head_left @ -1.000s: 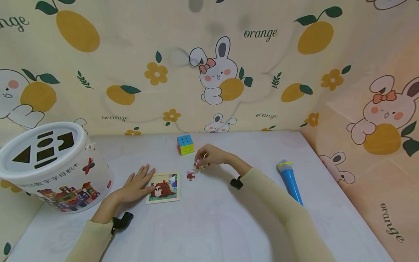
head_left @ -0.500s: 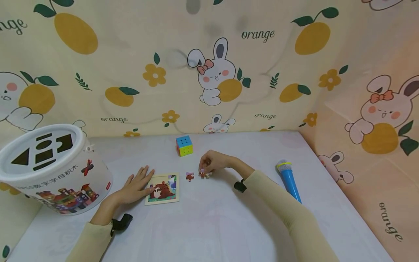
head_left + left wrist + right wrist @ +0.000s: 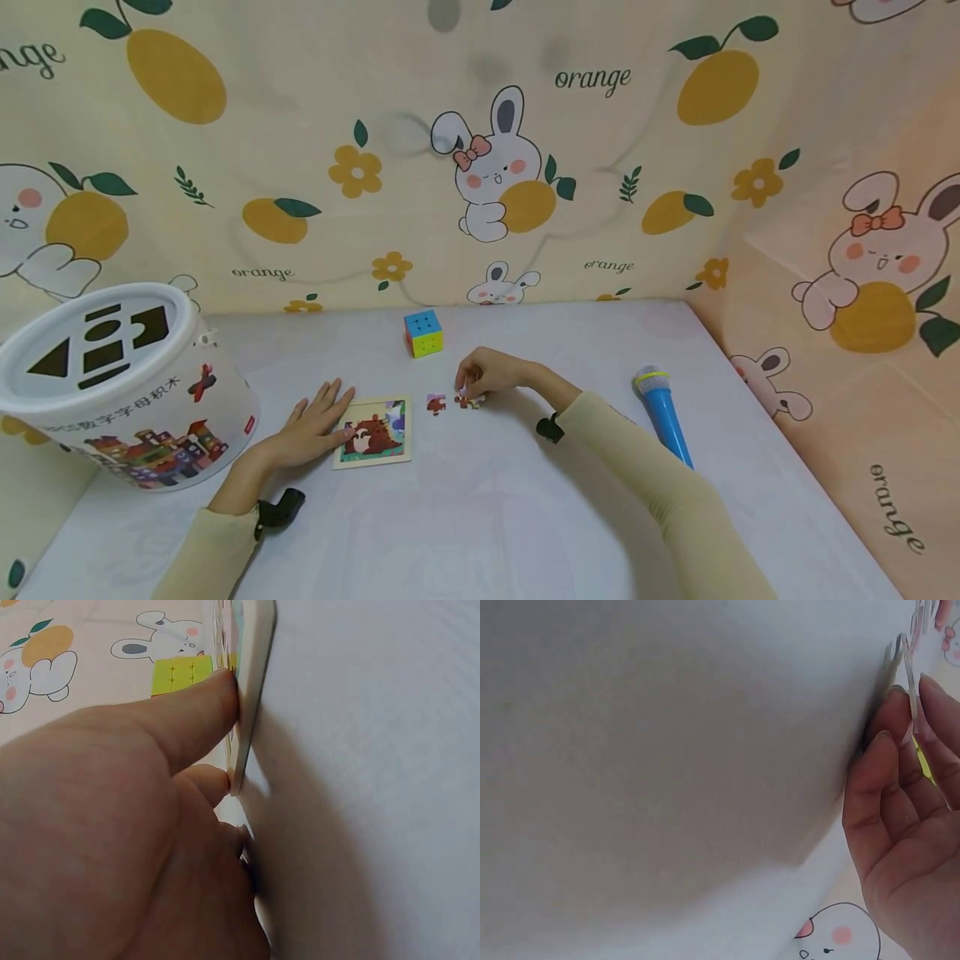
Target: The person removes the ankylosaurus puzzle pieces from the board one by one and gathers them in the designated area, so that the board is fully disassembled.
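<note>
A square wooden puzzle board [image 3: 372,457] with a brown cartoon animal picture lies flat on the white table. My left hand [image 3: 313,425] is spread beside it with straight fingers, its thumb resting on the board's left side; the left wrist view shows the thumb against the board's edge [image 3: 256,675]. Right of the board lies a loose brown puzzle piece [image 3: 436,404]. Further right, my right hand [image 3: 491,372] pinches another puzzle piece [image 3: 467,402] low over the table. In the right wrist view this piece [image 3: 911,682] appears edge-on between thumb and fingers.
Behind the pieces stands a puzzle cube [image 3: 424,335] with blue and yellow faces. A large white bucket [image 3: 180,417] with a shape-hole lid stands at the left. The blue toy microphone [image 3: 666,417] lies to the right, near my right sleeve. A printed cloth wall rises behind.
My right hand has moved slightly right and toward me, lowering the puzzle piece beside the loose one. The left hand has stayed on the board.
</note>
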